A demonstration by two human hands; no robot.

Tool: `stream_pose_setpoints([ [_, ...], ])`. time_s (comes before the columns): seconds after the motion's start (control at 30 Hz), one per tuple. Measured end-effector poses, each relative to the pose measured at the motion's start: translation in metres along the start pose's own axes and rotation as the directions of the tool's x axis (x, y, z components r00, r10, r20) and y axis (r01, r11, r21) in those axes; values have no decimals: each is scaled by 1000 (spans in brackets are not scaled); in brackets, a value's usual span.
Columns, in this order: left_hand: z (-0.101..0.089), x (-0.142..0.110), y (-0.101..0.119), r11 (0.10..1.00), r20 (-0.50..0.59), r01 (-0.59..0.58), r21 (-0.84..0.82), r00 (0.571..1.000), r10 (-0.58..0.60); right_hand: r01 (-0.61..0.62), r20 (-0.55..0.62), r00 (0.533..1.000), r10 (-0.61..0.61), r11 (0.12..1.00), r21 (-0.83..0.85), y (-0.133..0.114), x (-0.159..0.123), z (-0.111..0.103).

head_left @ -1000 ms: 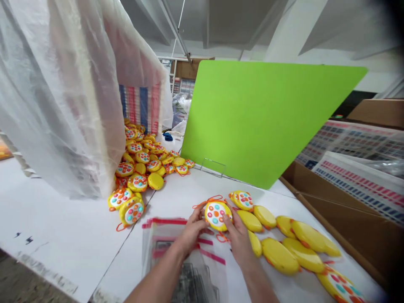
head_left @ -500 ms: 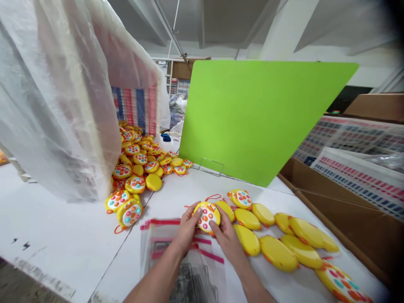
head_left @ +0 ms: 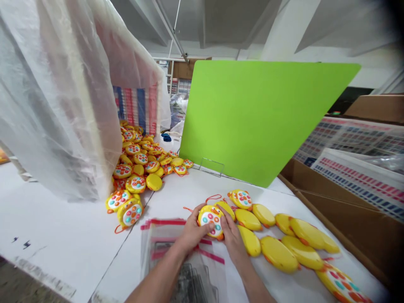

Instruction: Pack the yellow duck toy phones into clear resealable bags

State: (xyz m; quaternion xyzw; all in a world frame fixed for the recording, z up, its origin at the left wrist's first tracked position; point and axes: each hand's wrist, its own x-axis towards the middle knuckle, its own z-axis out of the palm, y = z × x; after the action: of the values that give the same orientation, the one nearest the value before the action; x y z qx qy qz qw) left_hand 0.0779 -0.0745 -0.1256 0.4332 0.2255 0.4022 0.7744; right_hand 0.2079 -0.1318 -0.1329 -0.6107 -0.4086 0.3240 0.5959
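Between my two hands is a yellow chick-shaped toy (head_left: pixel 211 219), its white face with coloured round buttons turned up towards me. My left hand (head_left: pixel 193 229) grips its left side, with the thumb lying over the buttons. Around the right edge curl the fingers of my right hand (head_left: pixel 232 235). An orange cord loop sticks out at the toy's upper left. Just below lie clear zip bags (head_left: pixel 164 229) with pink-red strips. To the right, several more chick toys (head_left: pixel 279 253) rest on the table, mostly yellow back up.
At the left, a heap of the same toys (head_left: pixel 148 158) spills from a plastic-draped striped bin (head_left: pixel 135 105). A green board (head_left: pixel 259 122) stands at the back, with a wire stand (head_left: pixel 211 166) at its foot. Cardboard boxes (head_left: pixel 334 214) line the table's right side.
The held toy has shifted slightly right and down and turned a little. My left thumb has moved across onto its buttons, and my right thumb has come off its face.
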Motion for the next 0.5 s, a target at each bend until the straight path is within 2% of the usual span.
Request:
stream_pose_setpoints([
  [0.13,-3,3,-1,1000,-69,1,23,998,0,61,33,998,-58,996,-70,-5,-4,4],
  [0.5,-5,3,1,999,-46,-37,12,998,38,46,36,998,-44,996,-79,-8,-6,6],
])
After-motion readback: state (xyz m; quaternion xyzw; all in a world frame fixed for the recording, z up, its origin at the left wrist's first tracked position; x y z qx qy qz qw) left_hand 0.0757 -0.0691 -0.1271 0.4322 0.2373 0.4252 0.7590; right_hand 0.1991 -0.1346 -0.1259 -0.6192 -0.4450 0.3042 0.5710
